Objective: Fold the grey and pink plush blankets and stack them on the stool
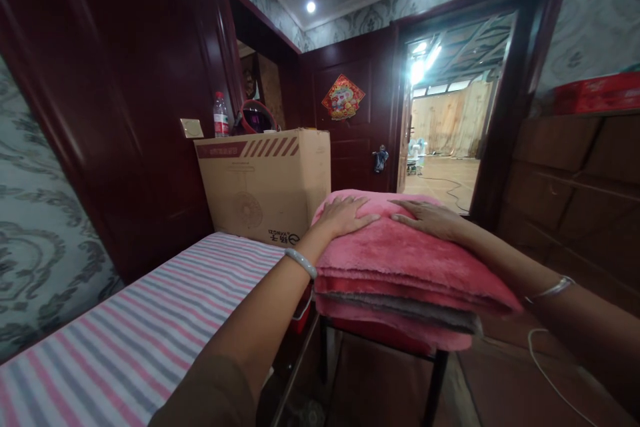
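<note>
A stack of folded plush cloth, pink on top (400, 260) with a grey layer (420, 310) lower down, rests on a dark-legged stool or chair (435, 380). My left hand (345, 215) lies flat on its upper surface at the left, fingers spread. On the same surface, to the right, my right hand (425, 217) is pressed down with its fingers stretched out. Neither hand grips the cloth. A pale bangle (301, 263) circles my left wrist, and a silver bangle (553, 288) my right.
Left of the stack is a surface covered with a striped cloth (165, 307). Behind it stands a large cardboard box (255, 193) carrying a bottle (221, 115). A dark red door (350, 140) adjoins an open doorway (445, 127). Brown boxes (555, 147) line the right; a cable (545, 367) crosses the floor.
</note>
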`<state>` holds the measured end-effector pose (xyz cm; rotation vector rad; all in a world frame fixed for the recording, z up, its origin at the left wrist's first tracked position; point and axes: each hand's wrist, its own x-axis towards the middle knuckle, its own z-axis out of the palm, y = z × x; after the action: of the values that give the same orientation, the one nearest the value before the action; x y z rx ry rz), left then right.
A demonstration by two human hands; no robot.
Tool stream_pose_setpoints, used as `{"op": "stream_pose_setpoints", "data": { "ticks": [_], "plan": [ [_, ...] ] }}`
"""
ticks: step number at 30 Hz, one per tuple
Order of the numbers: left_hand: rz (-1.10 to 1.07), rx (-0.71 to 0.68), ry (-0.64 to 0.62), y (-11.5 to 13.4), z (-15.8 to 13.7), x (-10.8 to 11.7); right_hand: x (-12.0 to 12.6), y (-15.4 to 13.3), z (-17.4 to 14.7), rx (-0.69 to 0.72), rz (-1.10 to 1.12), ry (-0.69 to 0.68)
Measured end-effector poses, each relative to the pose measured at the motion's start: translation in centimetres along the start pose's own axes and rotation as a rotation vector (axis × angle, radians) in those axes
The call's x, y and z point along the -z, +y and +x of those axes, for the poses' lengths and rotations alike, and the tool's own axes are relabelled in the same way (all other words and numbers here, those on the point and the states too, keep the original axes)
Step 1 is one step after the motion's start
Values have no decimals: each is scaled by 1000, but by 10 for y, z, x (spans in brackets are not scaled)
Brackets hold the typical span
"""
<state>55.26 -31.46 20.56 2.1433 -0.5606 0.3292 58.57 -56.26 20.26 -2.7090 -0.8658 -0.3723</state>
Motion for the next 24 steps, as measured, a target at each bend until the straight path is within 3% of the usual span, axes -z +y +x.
{"op": "stream_pose_setpoints", "data": {
  "ticks": [5,11,15,19,22,24],
  "plan": [
    [159,-31,-10,5,-15,29,5,5,3,34,67,-9],
    [168,35,88,-11,-84,61,14,3,1,56,113,62],
    [280,78,119,-36,-154,78,25,-1,-3,55,127,47],
    [510,214,53,-72,-245,107,38,-16,-10,45,93,46],
    [627,393,93,-92,-323,130,40,-48,-22,60,20,187],
    [698,550,133,-98,-376,141,37,-81,-39,164,20,355]
  ]
}}
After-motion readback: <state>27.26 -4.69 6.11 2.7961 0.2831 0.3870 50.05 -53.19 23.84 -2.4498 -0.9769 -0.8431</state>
